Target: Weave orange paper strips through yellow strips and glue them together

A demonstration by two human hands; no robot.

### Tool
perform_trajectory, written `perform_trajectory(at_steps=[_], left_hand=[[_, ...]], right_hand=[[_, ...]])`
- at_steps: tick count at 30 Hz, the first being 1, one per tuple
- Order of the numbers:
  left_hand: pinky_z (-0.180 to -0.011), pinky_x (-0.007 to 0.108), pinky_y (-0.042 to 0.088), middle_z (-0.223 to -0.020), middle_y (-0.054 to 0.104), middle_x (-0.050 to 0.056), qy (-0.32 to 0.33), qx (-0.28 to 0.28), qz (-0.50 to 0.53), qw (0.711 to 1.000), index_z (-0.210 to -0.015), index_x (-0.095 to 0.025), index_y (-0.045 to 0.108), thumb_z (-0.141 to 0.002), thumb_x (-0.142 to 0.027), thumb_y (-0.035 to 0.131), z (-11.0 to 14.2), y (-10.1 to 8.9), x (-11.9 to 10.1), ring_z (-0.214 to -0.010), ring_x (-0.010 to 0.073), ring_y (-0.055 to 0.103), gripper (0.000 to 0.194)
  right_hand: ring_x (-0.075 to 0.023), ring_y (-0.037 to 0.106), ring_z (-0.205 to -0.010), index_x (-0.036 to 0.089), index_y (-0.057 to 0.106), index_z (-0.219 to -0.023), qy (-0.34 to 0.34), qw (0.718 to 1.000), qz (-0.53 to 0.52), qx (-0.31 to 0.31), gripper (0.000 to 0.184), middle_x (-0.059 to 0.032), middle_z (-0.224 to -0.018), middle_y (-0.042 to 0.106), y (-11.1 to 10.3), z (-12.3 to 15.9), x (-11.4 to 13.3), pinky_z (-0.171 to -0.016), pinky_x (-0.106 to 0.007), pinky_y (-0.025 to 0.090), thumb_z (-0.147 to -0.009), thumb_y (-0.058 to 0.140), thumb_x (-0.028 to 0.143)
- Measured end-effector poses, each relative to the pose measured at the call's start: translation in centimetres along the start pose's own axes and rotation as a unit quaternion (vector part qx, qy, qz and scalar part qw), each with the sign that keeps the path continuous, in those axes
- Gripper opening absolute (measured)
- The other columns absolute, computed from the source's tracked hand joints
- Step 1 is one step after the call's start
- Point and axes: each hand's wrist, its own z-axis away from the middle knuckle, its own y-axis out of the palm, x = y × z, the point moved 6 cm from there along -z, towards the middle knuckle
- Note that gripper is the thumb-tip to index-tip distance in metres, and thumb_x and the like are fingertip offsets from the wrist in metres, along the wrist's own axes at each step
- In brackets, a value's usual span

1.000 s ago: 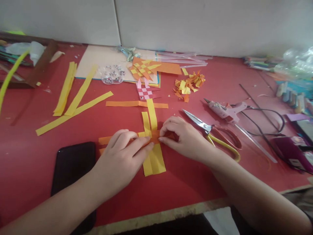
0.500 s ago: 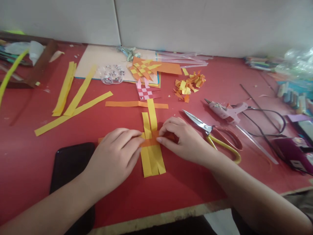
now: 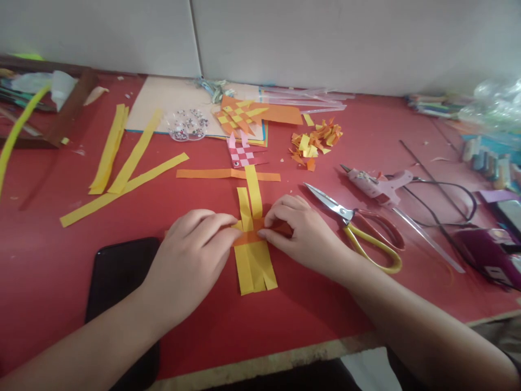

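Observation:
Several yellow paper strips (image 3: 251, 266) lie side by side, pointing away from me, with an orange paper strip (image 3: 249, 238) crossing over them. My left hand (image 3: 199, 250) has its fingers closed at the left part of the crossing, pinching the orange strip. From the other side, my right hand (image 3: 299, 231) pinches the orange strip between thumb and fingers. The strip's ends are mostly covered by my hands. Just beyond lies a loose orange strip (image 3: 207, 174), and behind it a pink and red woven paper fish (image 3: 244, 156).
Scissors (image 3: 331, 203) and a pink glue gun (image 3: 378, 187) with its cord lie to the right. A black phone (image 3: 122, 277) is under my left forearm. Yellow strips (image 3: 134, 184), a dish of googly eyes (image 3: 187, 125) and paper scraps (image 3: 315, 142) lie farther back.
My right thumb and fingertips have shifted very slightly left along the orange strip. My left hand has stayed almost in place, and the paper strips lie much as before.

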Motion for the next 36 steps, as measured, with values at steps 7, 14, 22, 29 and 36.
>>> perform_trajectory(at_steps=[7, 14, 22, 29, 36], left_hand=[[-0.097, 0.044, 0.055, -0.120, 0.067, 0.015, 0.134, 0.025, -0.032, 0.990, -0.124, -0.003, 0.062, -0.095, -0.002, 0.039, 0.8, 1.4, -1.7, -0.112, 0.0283, 0.062, 0.038], [-0.094, 0.047, 0.057, -0.112, 0.072, 0.010, 0.119, 0.013, -0.042, 0.992, -0.121, -0.010, 0.067, -0.096, -0.016, 0.050, 0.4, 1.4, -2.0, -0.105, 0.0281, 0.067, 0.030], [-0.096, 0.047, 0.054, -0.117, 0.072, 0.008, 0.116, 0.009, -0.045, 0.992, -0.118, -0.013, 0.067, -0.098, -0.017, 0.048, 0.6, 1.2, -2.2, -0.108, 0.0255, 0.067, 0.028], [-0.096, 0.048, 0.053, -0.117, 0.072, 0.007, 0.101, 0.014, -0.039, 0.994, -0.117, -0.014, 0.067, -0.099, -0.018, 0.046, 0.6, 1.3, -2.1, -0.108, 0.0252, 0.067, 0.028], [-0.100, 0.047, 0.049, -0.118, 0.072, 0.007, 0.091, 0.020, -0.037, 0.995, -0.114, -0.015, 0.067, -0.099, -0.018, 0.047, 0.8, 1.6, -2.1, -0.112, 0.0252, 0.065, 0.026]], right_hand=[[-0.0190, 0.054, -0.084, 0.019, 0.058, -0.077, -0.010, 1.000, 0.002, -0.008, 0.011, -0.0045, -0.087, 0.061, 0.0, 0.1, 0.0, -0.076, -0.034, 0.046, -0.084, 0.067, 0.019], [-0.0192, 0.055, -0.084, 0.019, 0.059, -0.080, -0.015, 1.000, 0.005, -0.001, 0.008, -0.0051, -0.088, 0.061, -0.2, 0.0, 0.1, -0.077, -0.035, 0.047, -0.085, 0.066, 0.019], [-0.0216, 0.059, -0.095, 0.021, 0.057, -0.105, -0.003, 0.999, -0.012, -0.031, 0.023, -0.0082, -0.104, 0.061, -0.5, 0.3, -0.5, -0.079, -0.037, 0.051, -0.083, 0.065, 0.019], [-0.0243, 0.061, -0.108, 0.028, 0.039, -0.138, 0.061, 0.993, -0.094, -0.035, 0.053, -0.0100, -0.129, 0.060, -0.5, 0.5, -1.1, -0.081, -0.041, 0.054, -0.088, 0.056, 0.022], [-0.0228, 0.065, -0.107, 0.025, 0.025, -0.147, 0.039, 0.984, -0.155, -0.082, 0.070, -0.0062, -0.106, 0.070, -1.1, 1.0, -0.3, -0.093, -0.043, 0.052, -0.087, 0.059, 0.020]])
